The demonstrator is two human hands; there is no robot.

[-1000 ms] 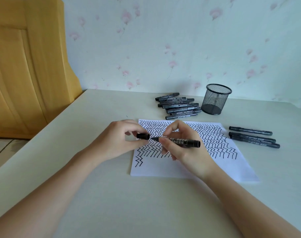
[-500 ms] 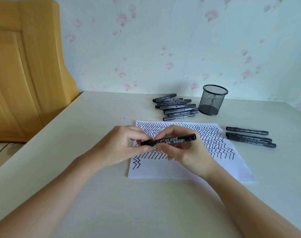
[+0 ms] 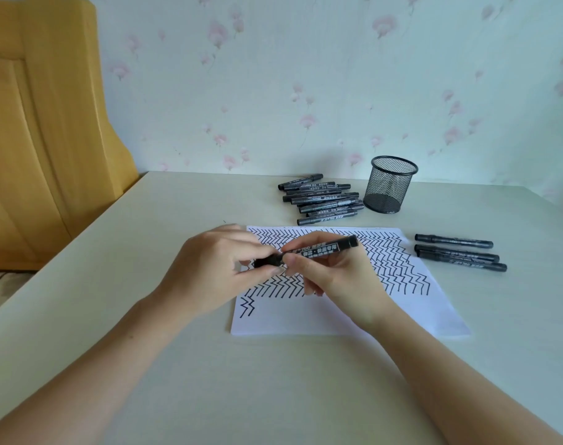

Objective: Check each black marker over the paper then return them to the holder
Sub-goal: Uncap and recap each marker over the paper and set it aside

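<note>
Pale table (image 3: 177, 364) against floral wallpaper (image 3: 306, 75), wooden panel (image 3: 42, 123) on the left. Mesh holder (image 3: 390, 184) stands upright, nothing visible inside; marker pile (image 3: 320, 200) beside it, 3 markers (image 3: 460, 252) well right. Over the zigzag-covered paper (image 3: 402, 316), left hand (image 3: 216, 271) pinches the cap end, right hand (image 3: 341, 277) grips the marker (image 3: 322, 250); "700" readable.

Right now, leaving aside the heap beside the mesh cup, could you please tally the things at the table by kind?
Markers: 4 (one marker held by the left hand and right hand; three markers right of the sheet)
Holder: 1
Paper: 1
Total: 6
</note>
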